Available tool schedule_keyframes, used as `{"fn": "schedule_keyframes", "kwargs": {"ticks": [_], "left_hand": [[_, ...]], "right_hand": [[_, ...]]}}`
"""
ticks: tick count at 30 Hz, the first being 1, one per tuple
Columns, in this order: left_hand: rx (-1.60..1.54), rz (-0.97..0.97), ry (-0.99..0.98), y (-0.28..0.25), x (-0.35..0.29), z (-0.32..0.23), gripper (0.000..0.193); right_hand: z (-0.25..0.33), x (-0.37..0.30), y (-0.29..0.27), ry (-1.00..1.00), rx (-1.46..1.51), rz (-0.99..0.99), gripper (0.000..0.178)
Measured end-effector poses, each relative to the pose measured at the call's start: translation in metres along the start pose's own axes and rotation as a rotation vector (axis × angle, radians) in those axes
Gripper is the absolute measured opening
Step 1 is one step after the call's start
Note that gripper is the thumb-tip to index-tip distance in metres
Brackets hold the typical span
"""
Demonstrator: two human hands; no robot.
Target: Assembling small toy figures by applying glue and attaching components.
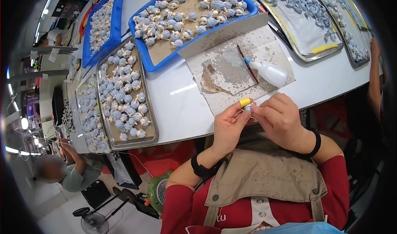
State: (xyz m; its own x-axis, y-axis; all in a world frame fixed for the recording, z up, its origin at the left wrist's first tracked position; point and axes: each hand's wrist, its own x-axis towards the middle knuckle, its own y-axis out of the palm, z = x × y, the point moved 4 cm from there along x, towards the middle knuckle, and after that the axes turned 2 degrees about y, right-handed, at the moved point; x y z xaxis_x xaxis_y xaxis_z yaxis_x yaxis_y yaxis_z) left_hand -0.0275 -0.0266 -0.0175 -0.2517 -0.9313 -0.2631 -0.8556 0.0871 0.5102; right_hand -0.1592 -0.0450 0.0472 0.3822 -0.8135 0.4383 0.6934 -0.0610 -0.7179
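Note:
Above the front edge of the table, my left hand (228,130) pinches a small blue-grey figurine part (248,108) between thumb and index finger. A yellow finger cover (245,102) sits on that index finger. My right hand (283,120) is closed, its fingertips pressed together against the right side of the same part; the fingers hide much of it. Just beyond the hands lies a stained cardboard sheet (273,54). On it a white squeeze bottle (272,74) with a blue tip lies tilted across a thin dark red stick (248,64).
Blue trays (145,60) (86,60) and a metal tray (154,130) hold many small blue-and-cream figures at left and back. Another metal tray (306,56) at right carries loose blue-grey pieces. Other people work at both sides. A green fan (156,192) stands below the table.

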Motion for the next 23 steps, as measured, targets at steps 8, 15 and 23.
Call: {"fn": "schedule_keyframes", "kwargs": {"ticks": [8,15,23], "left_hand": [[0.122,0.059,0.041,0.003,0.000,-0.006,0.033],[-0.083,0.072,-0.052,0.010,0.002,-0.003,0.041],[-0.024,0.003,0.018,0.010,0.001,0.002,0.044]], "right_hand": [[-0.014,-0.007,-0.005,0.129,0.211,-0.035,0.017],[-0.015,-0.012,-0.005,0.051,0.209,-0.140,0.025],[-0.017,-0.016,0.000,0.048,0.169,-0.089,0.027]]}}
